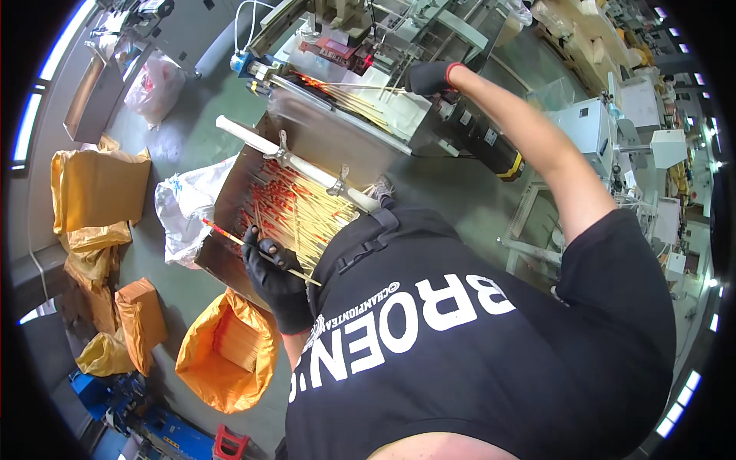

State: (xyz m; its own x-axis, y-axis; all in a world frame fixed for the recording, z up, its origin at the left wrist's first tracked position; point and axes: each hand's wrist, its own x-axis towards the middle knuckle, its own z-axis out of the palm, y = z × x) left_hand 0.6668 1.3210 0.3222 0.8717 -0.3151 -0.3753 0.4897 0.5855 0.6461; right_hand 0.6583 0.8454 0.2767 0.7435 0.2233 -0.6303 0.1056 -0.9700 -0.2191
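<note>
**Black shirt [475, 337] nearest the lens, left hand [276, 285] closed on a single stick [228, 234]**

Fills most of the lower right with dark cloth and white lettering, with a buckled strap [368, 248] at the waist. Toward the top, a bench machine [331, 50], with a loose row of sticks [345, 98] along its front, red ends to the left. Nearer, a brown-walled box [232, 188], deep in a heap of sticks [295, 222], pale and red-ended, many crossed. Over the box, a white tube [253, 139] on a slant. Next in size, an open yellow bag [211, 391] just beside the box, then a white sack [180, 222] bunched against its left side.

Right hand [429, 78], black-gloved with a red cuff, up at the machine, fingers bent in by the right-hand ends of the row. Cannot tell whether gripping one or only resting there. Left hand, also black-gloved, above the near edge of the box, thumb and fingers around the middle of the single stick, red end out to the left, plain end close to the shirt.

Main hazard, by judgement: pinched right fingers, from working so close to the mechanism with any part in motion. Possible jam or spill at the row, from its skewed lie. Possible tangle in the heap, from crossed sticks dragging on one another. Smallest risk: plain end snagging on cloth or strap, twisting loose from a light pinch.
</note>
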